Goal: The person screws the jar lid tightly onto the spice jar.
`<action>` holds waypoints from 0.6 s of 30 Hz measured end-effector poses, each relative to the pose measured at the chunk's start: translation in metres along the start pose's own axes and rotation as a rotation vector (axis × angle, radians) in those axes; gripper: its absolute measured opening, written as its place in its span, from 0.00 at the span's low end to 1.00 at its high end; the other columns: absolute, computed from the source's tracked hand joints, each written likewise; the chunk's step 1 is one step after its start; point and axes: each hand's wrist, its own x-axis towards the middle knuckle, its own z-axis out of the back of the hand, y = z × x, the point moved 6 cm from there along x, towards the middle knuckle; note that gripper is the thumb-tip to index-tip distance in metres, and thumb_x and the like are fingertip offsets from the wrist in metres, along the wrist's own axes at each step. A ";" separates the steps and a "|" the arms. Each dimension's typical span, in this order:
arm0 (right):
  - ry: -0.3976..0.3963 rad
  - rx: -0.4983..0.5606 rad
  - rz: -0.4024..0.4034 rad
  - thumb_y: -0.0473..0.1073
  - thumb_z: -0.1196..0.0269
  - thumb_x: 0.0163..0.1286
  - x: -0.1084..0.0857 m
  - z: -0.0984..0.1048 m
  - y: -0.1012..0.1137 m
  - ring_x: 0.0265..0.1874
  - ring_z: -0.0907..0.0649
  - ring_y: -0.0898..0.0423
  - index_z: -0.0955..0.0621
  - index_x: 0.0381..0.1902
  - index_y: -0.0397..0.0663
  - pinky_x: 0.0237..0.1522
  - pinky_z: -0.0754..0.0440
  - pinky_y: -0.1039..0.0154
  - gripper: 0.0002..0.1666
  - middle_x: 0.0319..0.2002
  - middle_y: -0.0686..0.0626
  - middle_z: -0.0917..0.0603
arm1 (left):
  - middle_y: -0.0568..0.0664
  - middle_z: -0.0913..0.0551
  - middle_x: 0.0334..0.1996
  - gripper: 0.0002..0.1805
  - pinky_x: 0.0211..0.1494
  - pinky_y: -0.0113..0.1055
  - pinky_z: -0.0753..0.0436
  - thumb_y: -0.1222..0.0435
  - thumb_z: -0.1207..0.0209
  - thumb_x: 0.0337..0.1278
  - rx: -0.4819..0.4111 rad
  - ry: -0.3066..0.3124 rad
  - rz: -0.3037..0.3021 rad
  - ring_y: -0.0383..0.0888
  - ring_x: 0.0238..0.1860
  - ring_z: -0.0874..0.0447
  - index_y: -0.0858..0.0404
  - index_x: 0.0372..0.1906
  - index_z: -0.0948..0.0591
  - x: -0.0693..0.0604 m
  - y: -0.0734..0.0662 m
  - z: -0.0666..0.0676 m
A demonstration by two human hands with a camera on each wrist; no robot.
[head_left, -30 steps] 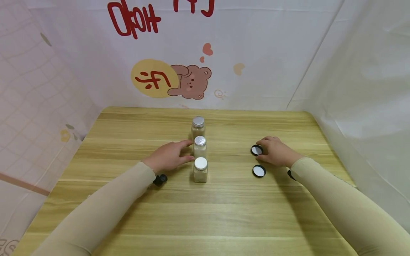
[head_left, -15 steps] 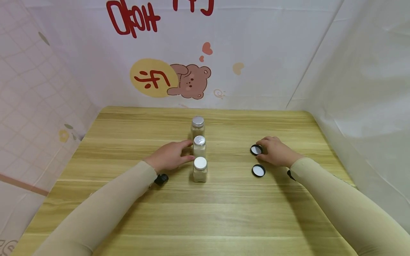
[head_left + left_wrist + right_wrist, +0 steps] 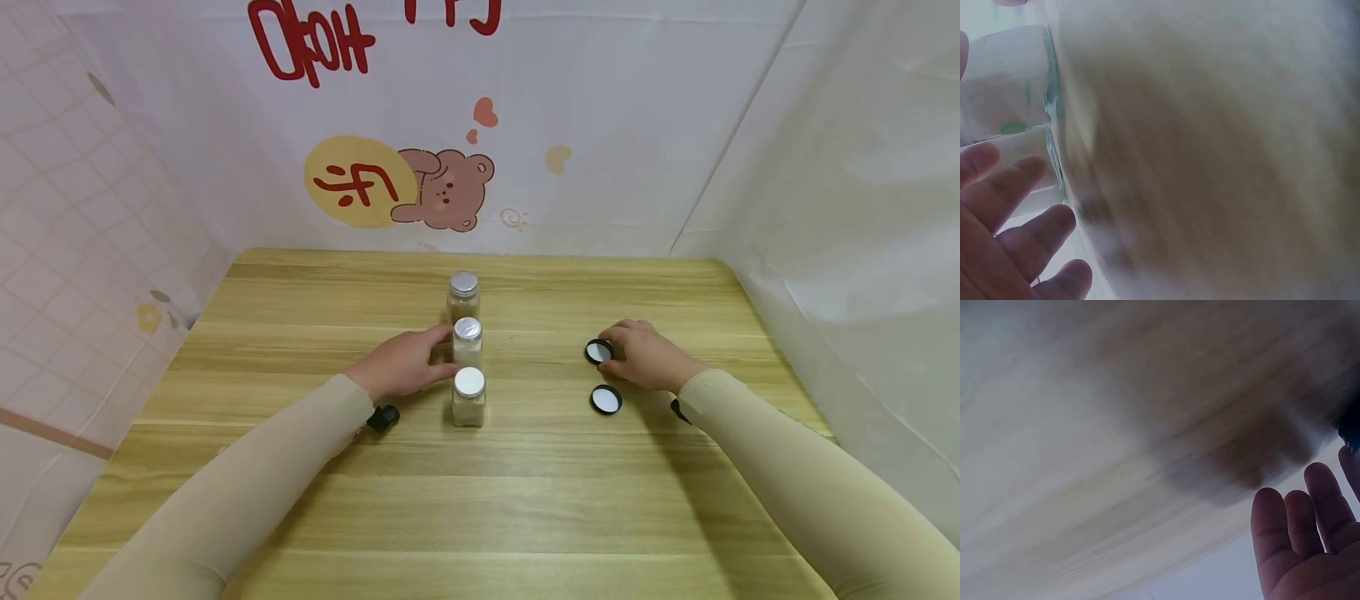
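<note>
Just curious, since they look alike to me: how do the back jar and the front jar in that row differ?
The back jar has a silver top, while the front jar has a white one. The middle jar partly hides the back jar in the head view; nothing blocks the front jar. Both are see-through and stand upright on the wooden table.

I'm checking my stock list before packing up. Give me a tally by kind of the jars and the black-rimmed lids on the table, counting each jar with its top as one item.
Clear jars: 3
Black-rimmed lids: 2
Total: 5
</note>
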 end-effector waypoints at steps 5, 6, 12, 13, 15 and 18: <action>-0.002 0.002 -0.002 0.45 0.28 0.70 0.001 0.000 0.001 0.62 0.24 0.31 0.20 0.63 0.33 0.66 0.25 0.35 0.30 0.62 0.32 0.20 | 0.51 0.22 0.72 0.37 0.77 0.54 0.27 0.42 0.37 0.71 -0.002 0.001 0.002 0.54 0.74 0.25 0.50 0.77 0.32 0.003 0.000 -0.002; -0.003 0.003 -0.004 0.45 0.28 0.70 0.001 0.000 0.001 0.62 0.24 0.31 0.20 0.63 0.33 0.66 0.25 0.35 0.30 0.62 0.32 0.20 | 0.51 0.22 0.71 0.36 0.77 0.54 0.27 0.42 0.37 0.71 -0.002 0.002 0.004 0.54 0.73 0.24 0.50 0.76 0.32 0.003 -0.001 -0.002; -0.001 0.002 -0.003 0.45 0.28 0.71 0.000 0.000 0.002 0.62 0.24 0.31 0.20 0.63 0.33 0.66 0.26 0.35 0.29 0.62 0.32 0.20 | 0.53 0.19 0.68 0.33 0.74 0.55 0.25 0.42 0.38 0.71 0.000 -0.007 0.002 0.55 0.70 0.21 0.50 0.72 0.31 0.005 -0.001 -0.004; -0.001 0.001 -0.002 0.45 0.28 0.71 0.000 0.000 0.002 0.62 0.24 0.31 0.20 0.63 0.33 0.66 0.26 0.35 0.29 0.62 0.32 0.20 | 0.53 0.19 0.68 0.32 0.74 0.55 0.24 0.42 0.38 0.71 -0.001 -0.010 0.001 0.54 0.70 0.21 0.49 0.72 0.30 0.006 -0.001 -0.004; -0.002 0.000 0.001 0.45 0.28 0.71 0.001 0.000 0.003 0.62 0.23 0.32 0.20 0.63 0.33 0.66 0.25 0.36 0.28 0.62 0.32 0.20 | 0.53 0.17 0.66 0.31 0.73 0.54 0.24 0.42 0.38 0.71 -0.003 -0.015 -0.004 0.54 0.68 0.20 0.49 0.70 0.29 0.006 -0.001 -0.004; -0.002 0.001 0.005 0.45 0.28 0.71 0.000 0.000 0.003 0.61 0.23 0.32 0.20 0.62 0.33 0.65 0.25 0.36 0.28 0.62 0.32 0.19 | 0.53 0.16 0.64 0.29 0.73 0.54 0.23 0.42 0.37 0.71 -0.004 -0.018 -0.007 0.54 0.67 0.19 0.49 0.69 0.29 0.007 -0.001 -0.004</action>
